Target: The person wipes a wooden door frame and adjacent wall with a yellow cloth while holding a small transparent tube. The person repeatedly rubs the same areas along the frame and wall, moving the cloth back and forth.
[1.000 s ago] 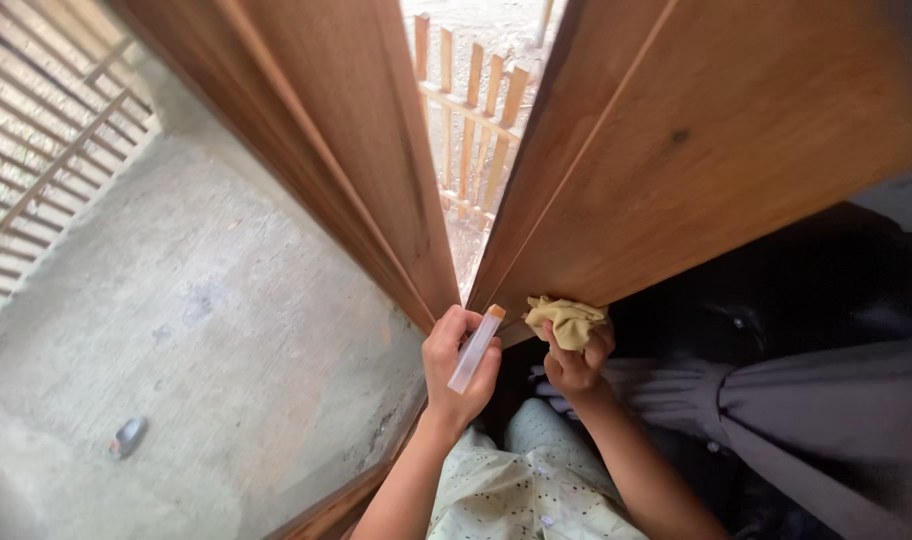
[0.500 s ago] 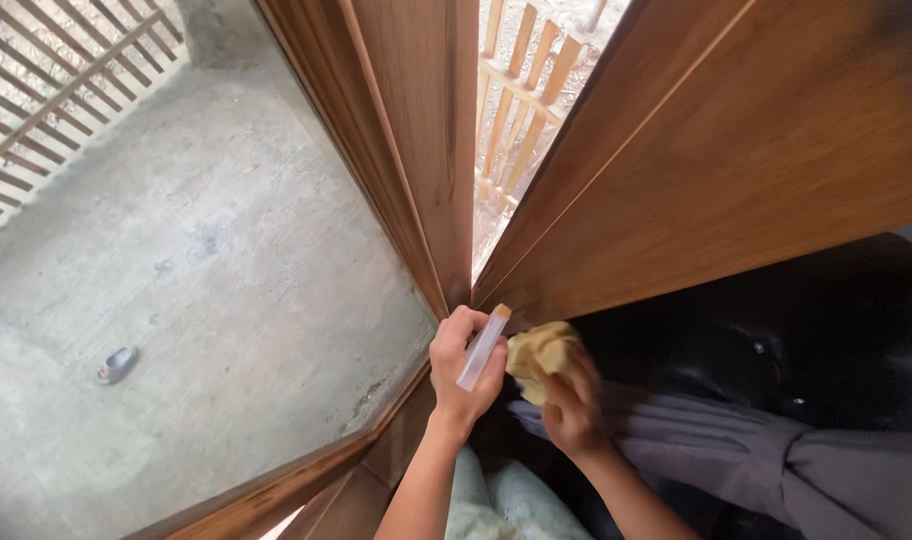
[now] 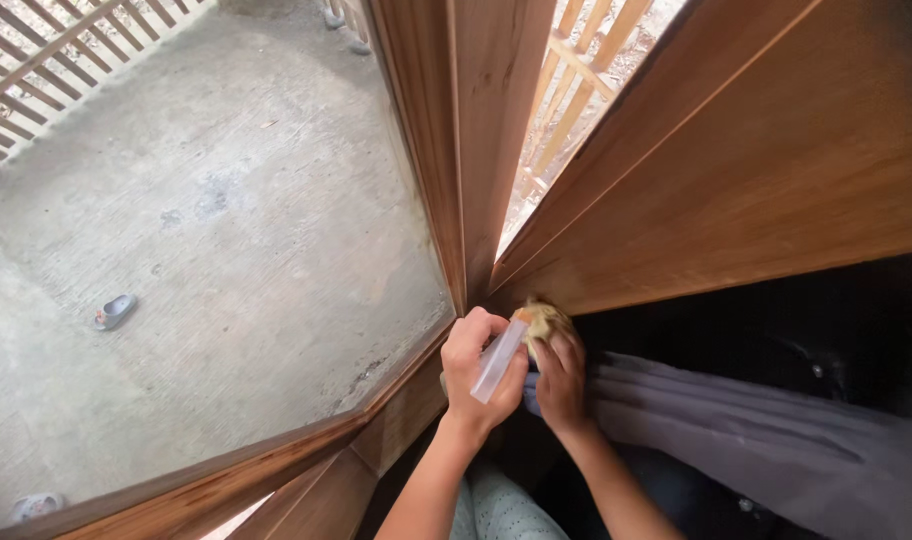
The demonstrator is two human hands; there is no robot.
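Outdoors beyond the glass, a wide grey concrete floor (image 3: 206, 230), stained in patches, fenced along its far left edge by a slatted wooden railing (image 3: 36, 70). Inside, two broad brown wooden panels (image 3: 736, 170), meeting at a narrow upright post (image 3: 476, 150), with a pale picket fence (image 3: 576, 90) visible through the gap between them. Low on the left, a sloping wooden sill (image 3: 276, 470) framing the pane. Lower right, folded grey cloth (image 3: 756, 440) draped against something dark, beside pale dotted fabric (image 3: 501, 510) near the bottom edge.

Against the foot of the post, both forearms raised from the bottom edge. Left hand (image 3: 479, 372) curled closed around a small clear plastic spray bottle (image 3: 498, 360) with an orange tip, held slanted, tip up and to the right, almost touching the wood where the panels meet. Right hand (image 3: 559, 375) just beside the left, fingers bunched closed on a crumpled yellow rag (image 3: 542, 318), pressed to the lower edge of the right-hand panel at its corner with the post. Bottle tip and rag touching or very nearly so; hard to tell which.

Smallest of all, out on the concrete: a grey slipper (image 3: 113, 311) lying well apart from the sill, and another (image 3: 36, 505) near the bottom left corner of the floor.
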